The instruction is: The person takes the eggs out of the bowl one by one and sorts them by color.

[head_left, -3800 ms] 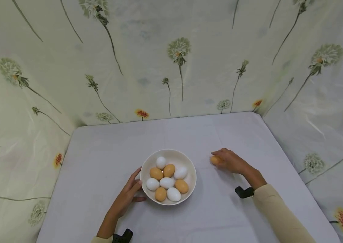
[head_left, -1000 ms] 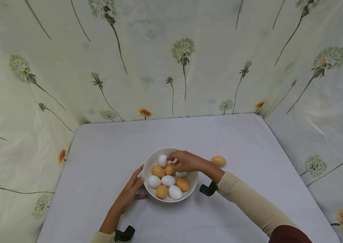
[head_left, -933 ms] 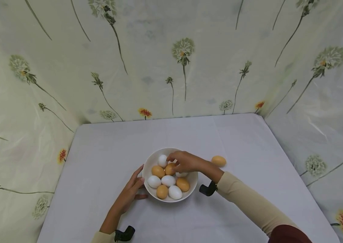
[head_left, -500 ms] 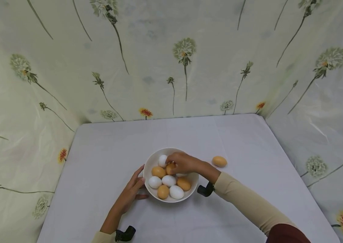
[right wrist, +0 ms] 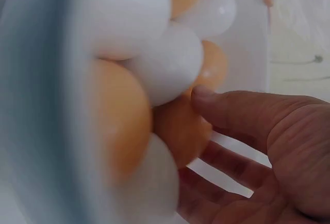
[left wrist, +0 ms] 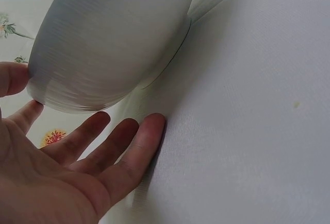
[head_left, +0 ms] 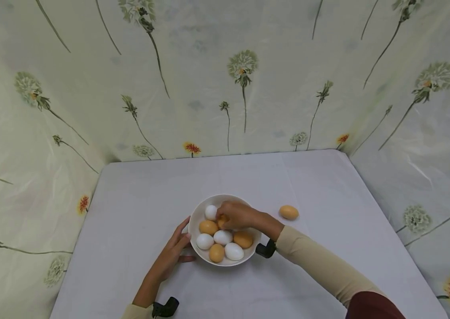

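Observation:
A white bowl [head_left: 196, 254] of brown and white eggs stands on the table. My right hand [head_left: 238, 215] reaches into it, pinching a brown egg [right wrist: 181, 131] between thumb and fingers. In the head view this hand covers most of that egg and hides a white egg beside it. More eggs lie close around, among them a white egg [head_left: 211, 212] and another brown egg [head_left: 208, 227]. At the bowl's left side my left hand [head_left: 171, 255] has its thumb and index fingertip touching near the rim, the other fingers loosely spread below the bowl wall in the left wrist view.
One brown egg [head_left: 289, 212] lies alone on the white tablecloth [head_left: 145, 195], right of the bowl. Flower-printed sheeting [head_left: 193, 88] rises behind the table and along both sides. A black wrist device [head_left: 265, 249] on the right arm sits close to the bowl's right rim.
My right hand held a brown egg on the table at right, left it there and moved into the bowl. Its fingers have now closed around another brown egg; the left hand stays at the bowl.

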